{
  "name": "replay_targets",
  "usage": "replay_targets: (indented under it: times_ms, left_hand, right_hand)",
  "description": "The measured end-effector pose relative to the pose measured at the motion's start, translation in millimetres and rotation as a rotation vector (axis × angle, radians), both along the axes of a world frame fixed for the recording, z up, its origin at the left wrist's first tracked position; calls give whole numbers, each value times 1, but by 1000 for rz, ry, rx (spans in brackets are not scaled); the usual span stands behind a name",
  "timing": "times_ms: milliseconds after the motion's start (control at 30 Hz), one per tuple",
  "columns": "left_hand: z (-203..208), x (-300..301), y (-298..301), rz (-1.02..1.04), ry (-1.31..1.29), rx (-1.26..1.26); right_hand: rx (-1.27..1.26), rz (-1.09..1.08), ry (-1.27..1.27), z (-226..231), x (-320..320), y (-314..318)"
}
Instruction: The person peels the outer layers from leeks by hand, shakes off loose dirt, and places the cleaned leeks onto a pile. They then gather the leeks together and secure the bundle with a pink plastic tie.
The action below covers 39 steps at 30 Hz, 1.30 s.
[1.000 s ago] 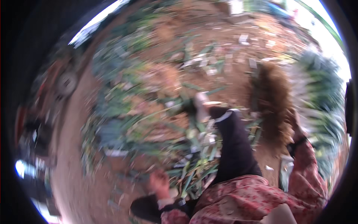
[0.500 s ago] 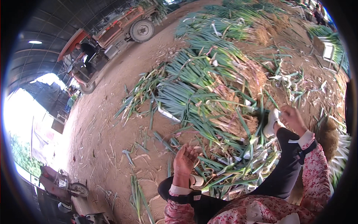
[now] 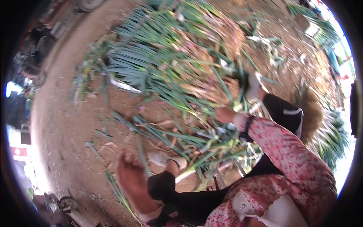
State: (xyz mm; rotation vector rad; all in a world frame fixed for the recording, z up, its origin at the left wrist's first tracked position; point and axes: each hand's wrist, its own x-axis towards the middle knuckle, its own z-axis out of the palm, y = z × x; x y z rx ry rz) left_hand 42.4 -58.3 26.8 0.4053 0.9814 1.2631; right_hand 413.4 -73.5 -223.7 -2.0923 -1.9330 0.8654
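Lower left: left hand (image 3: 133,181) spread, empty. Centre: right hand (image 3: 225,114) curled near green onions (image 3: 138,62), grip hidden. Upper right: pale object (image 3: 312,30), possibly a box.

- Two hands: left hand (image 3: 134,178) at seven o'clock, right hand (image 3: 225,113) at three o'clock, near centre.
- Two pale shoes (image 3: 166,159), at six and two o'clock.
- At least two wheels (image 3: 68,203), at eight and eleven o'clock.
- One brown root mass (image 3: 312,113) at three o'clock.
- Green-leaved stalks (image 3: 132,64) overlapping toward eleven o'clock: too many to count.
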Motion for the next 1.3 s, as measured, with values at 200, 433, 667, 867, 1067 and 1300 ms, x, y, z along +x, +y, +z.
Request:
replay_targets:
  times_ms: [200,433,667,867,1067,1300]
  left_hand:
    - [6,-3,-5,-85,85,23]
    - [7,-9,-15,47,-63,-143]
    - [3,-1,5,77,-67,-244]
    - [7,3,-3,55,-29,-203]
    - [7,4,-13,-68,-6,-120]
    - [-18,37,-5,-181,293,-206]
  right_hand:
    - [-221,-91,-186,-56,-15,7]
    - [-118,-23,-196,-98,-52,25]
    - [-212,-364,-310,-153,-83,11]
    - [-219,-279,-57,-138,-64,0]
    - [-93,-285,437,-35,-62,-20]
    - [-418,-270,995,129,-74,-65]
